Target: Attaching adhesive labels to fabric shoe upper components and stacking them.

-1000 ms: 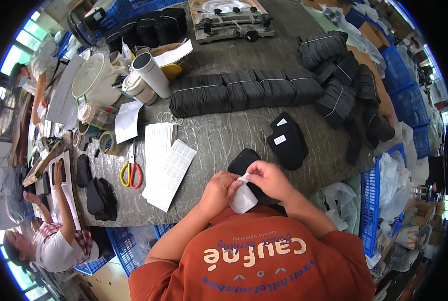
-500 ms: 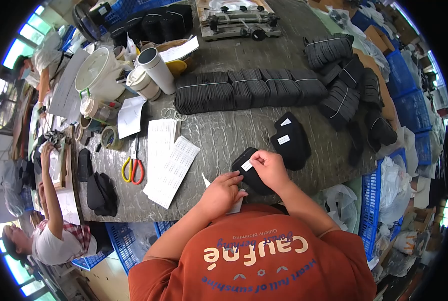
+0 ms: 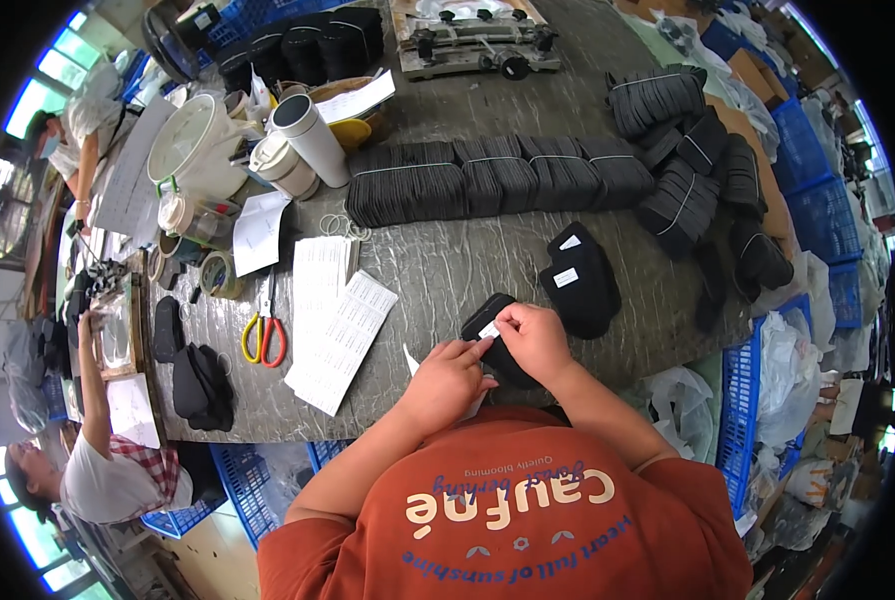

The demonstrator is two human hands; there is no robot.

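Note:
A black padded fabric piece (image 3: 513, 368) lies in front of me, partly covered by my hands. With thumb and forefinger, my right hand (image 3: 533, 342) pinches a small white label (image 3: 488, 331) at the piece's upper part. The fingertips of my left hand (image 3: 445, 382) reach to that label's lower edge. A white paper sheet (image 3: 412, 361) pokes out on both sides of the left hand, which closes over it; most of the sheet is hidden. Just beyond my right hand rest black pieces (image 3: 592, 285) in a small overlapping stack, with white labels (image 3: 565, 278) on them.
Banded black bundles (image 3: 407, 185) form a row across the table, and more bundles (image 3: 679, 205) pile up at right. Printed label sheets (image 3: 342, 340) and scissors (image 3: 264, 338) lie left, near a white tumbler (image 3: 310, 140). A co-worker (image 3: 117, 470) works at far left.
My left fingertips have shifted slightly up and right onto the label's edge. My right hand stays at the label, moved only a little. The co-worker's arm at left has moved.

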